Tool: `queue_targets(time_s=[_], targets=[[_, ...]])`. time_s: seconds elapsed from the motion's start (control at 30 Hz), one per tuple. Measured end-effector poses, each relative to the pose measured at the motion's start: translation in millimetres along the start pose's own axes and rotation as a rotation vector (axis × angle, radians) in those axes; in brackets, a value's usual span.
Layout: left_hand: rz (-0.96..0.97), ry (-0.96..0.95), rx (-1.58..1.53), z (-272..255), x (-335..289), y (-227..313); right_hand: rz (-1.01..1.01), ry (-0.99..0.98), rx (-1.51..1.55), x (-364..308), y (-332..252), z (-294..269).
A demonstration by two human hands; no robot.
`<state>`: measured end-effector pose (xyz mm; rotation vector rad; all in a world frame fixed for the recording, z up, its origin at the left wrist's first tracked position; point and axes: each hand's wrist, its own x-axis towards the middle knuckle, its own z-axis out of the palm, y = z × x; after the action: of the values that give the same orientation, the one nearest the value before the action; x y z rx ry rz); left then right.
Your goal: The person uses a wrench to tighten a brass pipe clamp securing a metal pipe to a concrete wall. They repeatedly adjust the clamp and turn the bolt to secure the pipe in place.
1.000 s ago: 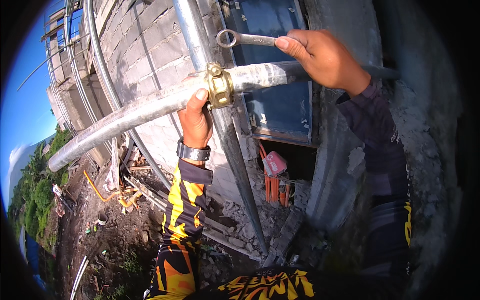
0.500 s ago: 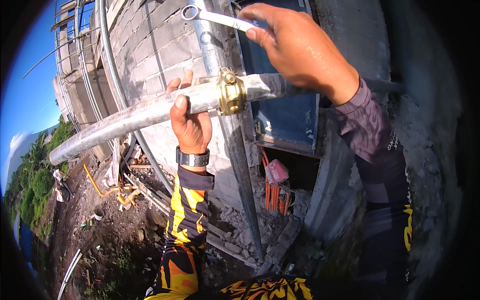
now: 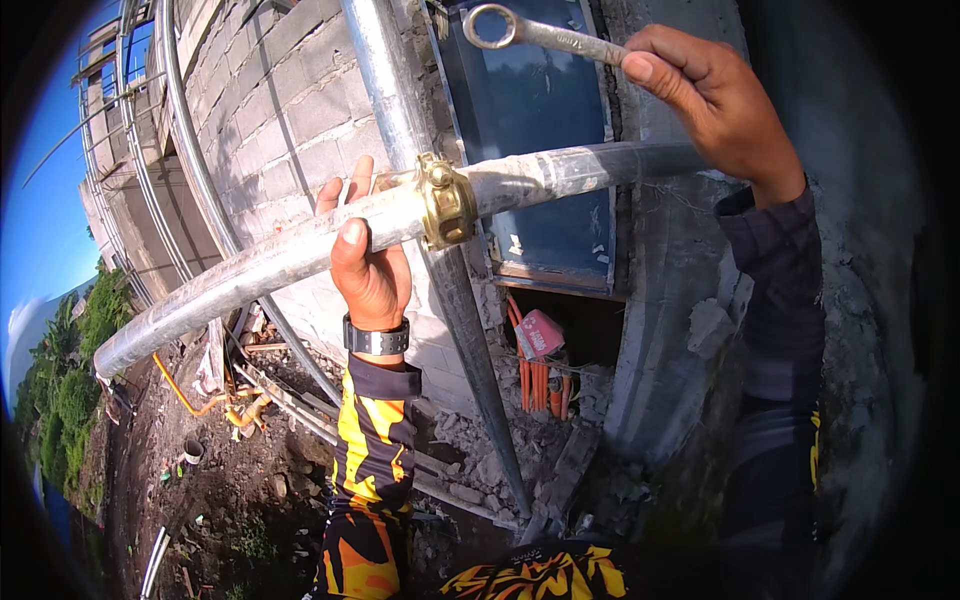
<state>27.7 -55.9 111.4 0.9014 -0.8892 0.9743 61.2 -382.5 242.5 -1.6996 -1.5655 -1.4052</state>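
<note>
My left hand [image 3: 372, 275] grips a horizontal galvanized scaffold pipe [image 3: 240, 268] from behind and below, thumb in front and fingertips showing above it. Just right of that hand, a brass-coloured scaffold clamp [image 3: 446, 202] sits where this pipe crosses an upright pipe [image 3: 470, 320]. My right hand [image 3: 715, 105] is closed on the handle of a silver combination wrench [image 3: 570, 42]. The wrench points left, its ring end raised above the clamp and apart from it. Part of the horizontal pipe's right end is hidden behind my right hand.
A grey block wall [image 3: 300, 120] stands behind the pipes, with a blue window panel [image 3: 540, 140] on the right. Orange conduits and a pink box [image 3: 541, 333] show below it. Rubble and a small bucket [image 3: 193, 450] lie on the ground far below; more scaffold pipes rise at left.
My right hand has moved right and slightly down with the wrench, away from the clamp. My left hand keeps its hold on the pipe. The whole view has shifted a little.
</note>
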Motion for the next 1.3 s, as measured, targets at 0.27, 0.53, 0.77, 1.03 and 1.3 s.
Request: queue_targets(time_s=[0.27, 0.53, 0.77, 1.03, 1.3], targets=[[-0.015, 0.005, -0.042, -3, -1, 0, -0.067, -0.324, 0.119, -4, 20, 40], [-0.051, -0.008, -0.049, 1, -2, -1, -0.052, -0.447, -0.261, 53, 7, 46], [-0.038, -0.002, -0.051, -2, -2, -4, 0.052, -0.403, -0.298, 52, -8, 45], [-0.028, 0.042, -0.015, 2, -2, -1, 0.273, -0.206, -0.131, 5, -16, 72], [-0.016, 0.058, -0.013, -12, 2, -5, 0.667, 0.182, 0.423, -91, -107, 167]])
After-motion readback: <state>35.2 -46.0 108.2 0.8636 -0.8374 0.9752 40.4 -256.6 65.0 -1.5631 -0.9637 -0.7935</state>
